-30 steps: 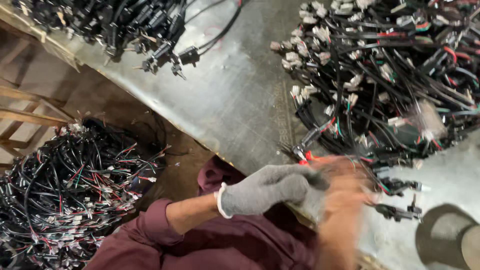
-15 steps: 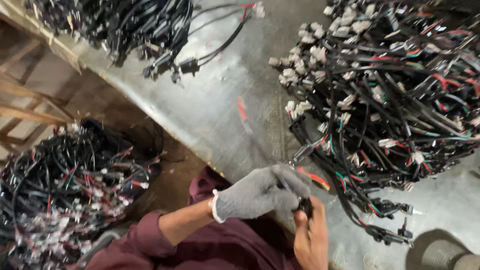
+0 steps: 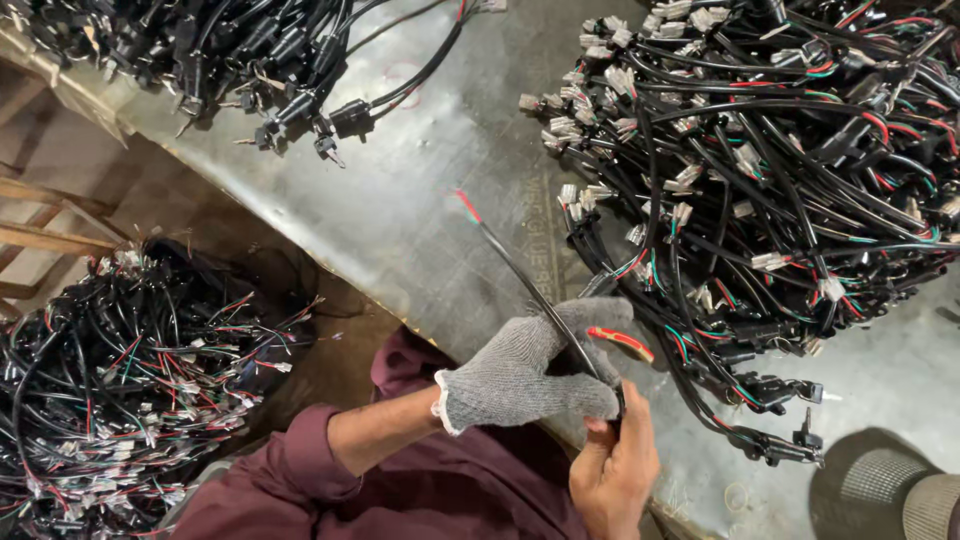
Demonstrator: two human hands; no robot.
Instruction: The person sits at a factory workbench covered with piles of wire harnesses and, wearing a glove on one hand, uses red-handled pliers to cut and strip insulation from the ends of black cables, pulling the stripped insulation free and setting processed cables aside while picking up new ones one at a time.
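Observation:
My left hand (image 3: 525, 370), in a grey knitted glove, is closed around a black cable (image 3: 520, 275) with red and green wire ends that sticks up and to the left over the metal table (image 3: 400, 210). A red-handled tool (image 3: 620, 342) lies against the glove's fingers. My bare right hand (image 3: 612, 470) pinches the cable's lower end just below the glove. Both hands are at the table's near edge, beside a big heap of black wire harnesses (image 3: 760, 170) with white connectors.
Another pile of black cables with plugs (image 3: 220, 50) lies at the table's far left. A heap of harnesses (image 3: 110, 390) sits on the floor at left, beside wooden slats (image 3: 40, 215). A grey ribbed roll (image 3: 900, 495) is at bottom right.
My hands drew a single cable out of the right heap; its red and green end now points up left over the table. The right hand has settled below the glove.

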